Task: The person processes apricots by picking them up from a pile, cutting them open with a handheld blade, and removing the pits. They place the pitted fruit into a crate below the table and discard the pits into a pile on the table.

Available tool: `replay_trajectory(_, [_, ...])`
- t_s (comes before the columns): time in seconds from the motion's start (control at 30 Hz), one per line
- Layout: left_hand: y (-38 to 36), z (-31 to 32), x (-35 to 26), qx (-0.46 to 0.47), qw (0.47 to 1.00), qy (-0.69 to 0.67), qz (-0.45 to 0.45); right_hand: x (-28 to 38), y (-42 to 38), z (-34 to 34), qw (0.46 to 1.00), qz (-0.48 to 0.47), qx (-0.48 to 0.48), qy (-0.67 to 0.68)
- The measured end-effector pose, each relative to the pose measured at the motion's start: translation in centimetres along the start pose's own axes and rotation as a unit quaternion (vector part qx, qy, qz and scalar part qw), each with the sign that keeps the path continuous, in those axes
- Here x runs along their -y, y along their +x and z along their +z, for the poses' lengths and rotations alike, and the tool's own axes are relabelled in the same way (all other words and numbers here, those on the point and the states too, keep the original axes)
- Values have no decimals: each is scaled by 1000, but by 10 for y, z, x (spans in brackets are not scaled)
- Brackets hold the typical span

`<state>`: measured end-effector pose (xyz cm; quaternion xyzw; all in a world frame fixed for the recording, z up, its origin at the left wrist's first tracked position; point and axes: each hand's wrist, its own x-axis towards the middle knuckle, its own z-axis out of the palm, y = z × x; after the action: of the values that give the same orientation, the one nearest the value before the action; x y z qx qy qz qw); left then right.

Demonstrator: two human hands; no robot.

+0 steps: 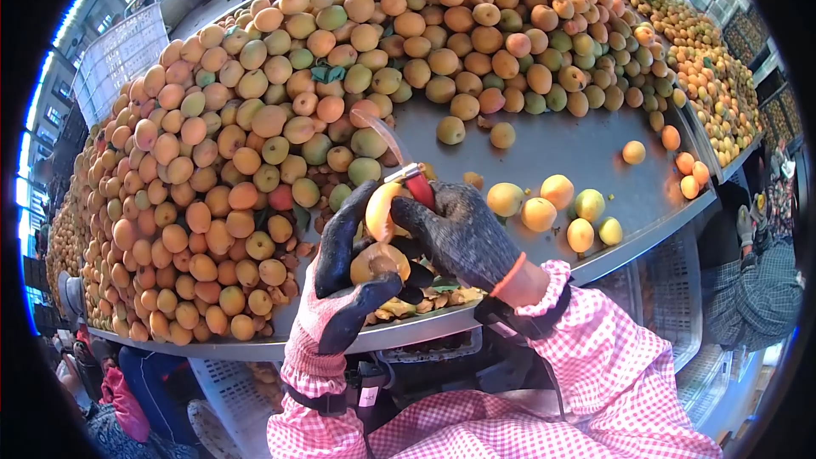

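Close to the near edge of the metal table (pixel 578 149), the gloved left hand (pixel 338 265) grips a cut piece of fruit (pixel 380 262) between thumb and fingers. Just beyond it, a second cut piece (pixel 379 211) sits between the two hands, touching both. The gloved right hand (pixel 463 234) is closed around the red handle of a knife (pixel 419 189), its curved blade pointing far and left. A large fruit pile (pixel 255 127) covers the left and far sides; several loose fruits (pixel 557 191) lie to the right.
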<state>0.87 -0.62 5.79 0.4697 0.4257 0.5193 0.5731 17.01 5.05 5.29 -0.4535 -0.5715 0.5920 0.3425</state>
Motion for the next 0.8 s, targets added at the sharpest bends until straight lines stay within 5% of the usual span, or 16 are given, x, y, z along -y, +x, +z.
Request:
replay_trajectory(0.03, [0,1,-1,2,995,85,42,-2,2,1,997,61,-3,54])
replay_trajectory(0.07, [-1,10,-3,-27,998,47,44,-13,10,8,990,-109,-47,-74])
replay_trajectory(0.23, [8,2,13,-24,968,171,181,-12,-9,6,991,-132,-18,-31])
replay_trajectory(0.3, [4,16,-1,-94,993,-9,-73,-13,-17,10,950,-242,-91,-175])
replay_trajectory(0.43, [-1,-1,5,24,995,56,-80,-12,-14,13,916,-351,-75,-180])
replay_trajectory(0.47, [1,-9,9,75,964,245,72,-12,-12,13,927,-343,-55,-143])
replay_trajectory(0.5, [1,-7,14,74,964,247,71,-10,-11,11,927,-342,-53,-141])
replay_trajectory(0.57, [6,1,17,-27,942,283,176,1,-13,7,981,-175,-37,-74])
replay_trajectory(0.6, [9,-1,21,-75,996,9,40,7,-16,11,973,-191,-120,-39])
replay_trajectory(0.63, [12,-4,24,-116,952,-267,-99,8,-19,10,973,-192,-119,-39])
replay_trajectory(0.7, [13,3,16,-210,945,-248,-34,7,-27,6,972,-142,-141,-126])
replay_trajectory(0.73, [11,2,13,-196,942,-272,-4,0,-30,9,990,-47,-120,-50])
replay_trajectory(0.8, [7,8,17,-213,962,-162,59,-13,-33,22,989,-86,-115,-29])
